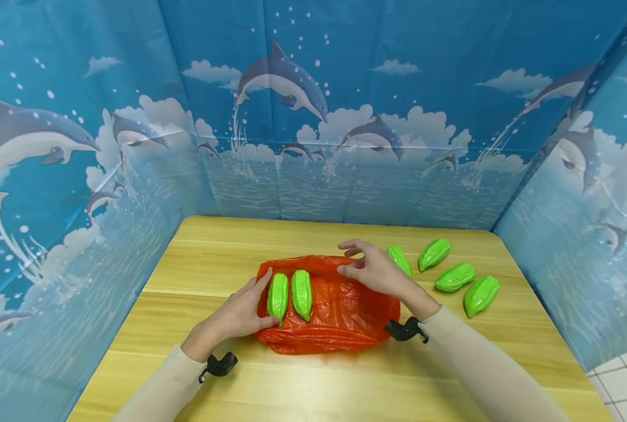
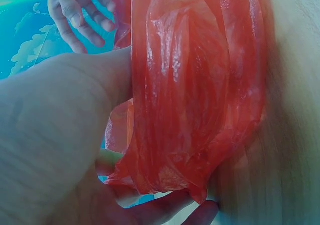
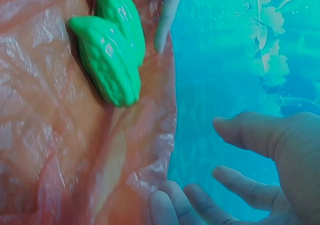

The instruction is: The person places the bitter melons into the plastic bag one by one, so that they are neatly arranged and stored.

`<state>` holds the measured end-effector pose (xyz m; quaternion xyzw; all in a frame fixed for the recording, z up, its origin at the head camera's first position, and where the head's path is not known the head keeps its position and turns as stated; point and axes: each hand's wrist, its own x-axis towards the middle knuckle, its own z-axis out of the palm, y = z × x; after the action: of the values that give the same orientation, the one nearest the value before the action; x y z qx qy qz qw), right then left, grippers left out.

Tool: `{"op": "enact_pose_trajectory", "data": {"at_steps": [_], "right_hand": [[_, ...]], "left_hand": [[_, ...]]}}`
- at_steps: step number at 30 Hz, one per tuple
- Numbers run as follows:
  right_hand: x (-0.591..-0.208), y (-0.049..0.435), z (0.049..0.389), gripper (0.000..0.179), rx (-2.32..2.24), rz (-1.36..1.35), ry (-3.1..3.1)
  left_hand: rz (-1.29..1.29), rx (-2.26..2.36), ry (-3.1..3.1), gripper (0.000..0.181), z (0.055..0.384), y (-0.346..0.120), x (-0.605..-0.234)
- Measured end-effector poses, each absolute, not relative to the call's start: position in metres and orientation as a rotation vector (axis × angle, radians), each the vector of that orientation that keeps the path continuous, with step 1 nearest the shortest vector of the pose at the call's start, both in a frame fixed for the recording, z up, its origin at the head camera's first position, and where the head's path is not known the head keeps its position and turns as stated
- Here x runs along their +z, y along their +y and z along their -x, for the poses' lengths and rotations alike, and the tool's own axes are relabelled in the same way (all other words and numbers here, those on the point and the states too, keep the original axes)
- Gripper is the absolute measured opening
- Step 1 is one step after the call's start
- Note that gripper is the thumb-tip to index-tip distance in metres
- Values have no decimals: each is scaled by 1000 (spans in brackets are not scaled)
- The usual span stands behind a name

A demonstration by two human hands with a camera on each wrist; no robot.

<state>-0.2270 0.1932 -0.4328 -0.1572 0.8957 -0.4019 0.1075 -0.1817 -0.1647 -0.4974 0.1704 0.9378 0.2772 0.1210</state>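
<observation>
Cream sleeves [image 1: 487, 363] nearest the camera; both hands at a red plastic bag [image 1: 355, 305], two green fruits in it.
Left hand [image 1: 234, 313] on the bag's left end: thumb inside, over the near rim, thumb and fingers apart; can't tell if they pinch the film. Thumb is at the low end of the left green fruit [image 1: 278, 296]. Second green fruit [image 1: 302, 295] just beside it, roughly parallel. Right hand [image 1: 374, 269] over the bag's right part, fingers apart and loosely bent, nothing held; contact with the film unclear. Bag lies on the wooden table [image 1: 213, 252], mouth up. Four more green fruits [image 1: 455, 277] on the table right of it, one partly hidden by the right hand. Blue dolphin-print backdrop [image 1: 424, 58] around.
</observation>
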Motion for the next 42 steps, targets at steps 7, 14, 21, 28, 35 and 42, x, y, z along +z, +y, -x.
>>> {"op": "enact_pose_trajectory", "data": {"at_steps": [7,14,21,28,35,42], "right_hand": [[-428,207,233,58,-1215,454,2652],[-424,221,239,59,-1228,402,2658],[-424,238,245,58,-1197,376,2712],[-433,257,255,57,-1147,361,2783],[-446,279,263,59,-1047,307,2846],[-459,293,269,62,-976,295,2897]], "left_hand": [[-491,812,2728,120,181,-167,-497],[-489,812,2718,120,181,-169,-497],[-476,824,2701,118,182,-172,-498],[-462,827,2703,117,183,-174,-499],[-468,820,2693,116,182,-172,-497],[-472,825,2689,116,182,-172,-498]]}}
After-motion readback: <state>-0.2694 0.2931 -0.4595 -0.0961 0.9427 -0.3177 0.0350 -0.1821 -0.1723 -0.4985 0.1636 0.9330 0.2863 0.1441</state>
